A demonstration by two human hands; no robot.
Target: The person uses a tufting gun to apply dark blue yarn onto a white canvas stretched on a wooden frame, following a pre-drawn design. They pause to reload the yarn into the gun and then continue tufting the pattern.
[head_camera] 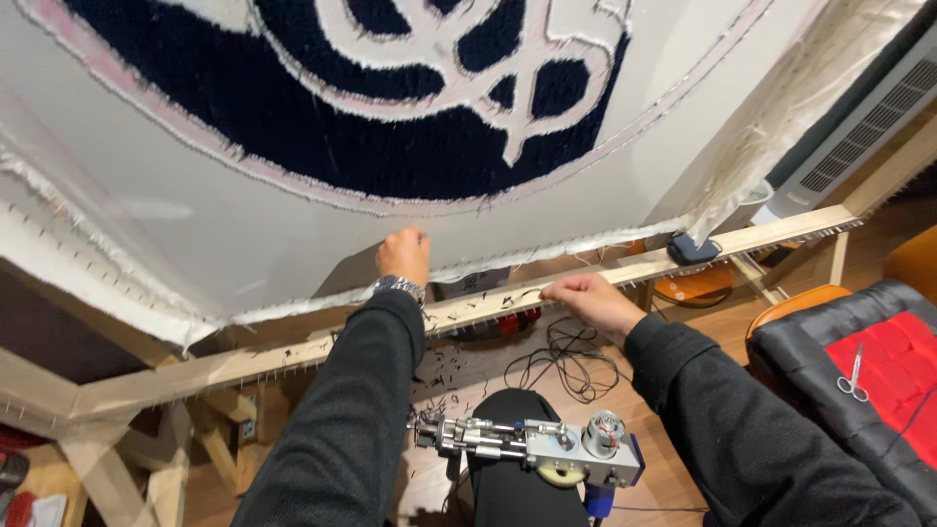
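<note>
Just above the fingers hangs a big white cloth point(195, 210), stretched flat on a wooden frame point(293, 353). The cloth is smooth in the plain parts and its bottom edge is frayed and stringy. Higher up it has a fuzzy round patch of dark blue yarn point(293, 117) with curly white shapes inside and a thin pink ring around it.

The left hand point(403, 256) presses against the lower edge of the cloth, right above the wooden bar. Its fingers are curled in against the cloth, but I cannot tell if they pinch it or only push on it. A shiny metal watch point(397, 287) sits on that wrist, and the sleeve is black.

The right hand point(590, 298) rests on the wooden bar, a little to the side of the left one. Its fingers are bent and closed on a thin dark thread point(525, 294) lying along the bar.

The bar is pale, straight wood with rows of tiny sharp pins sticking up. Little black yarn bits lie on it, near both hands.

Below the fingers, on the person's lap, lies a silver metal tufting tool point(532, 446) with rods and a round motor. A loose tangle of thin black cord point(566, 356) lies on the wooden floor under the right hand. Far off to the right of the fingers, small scissors point(853, 376) lie on a red and black cushion point(878, 371)
</note>
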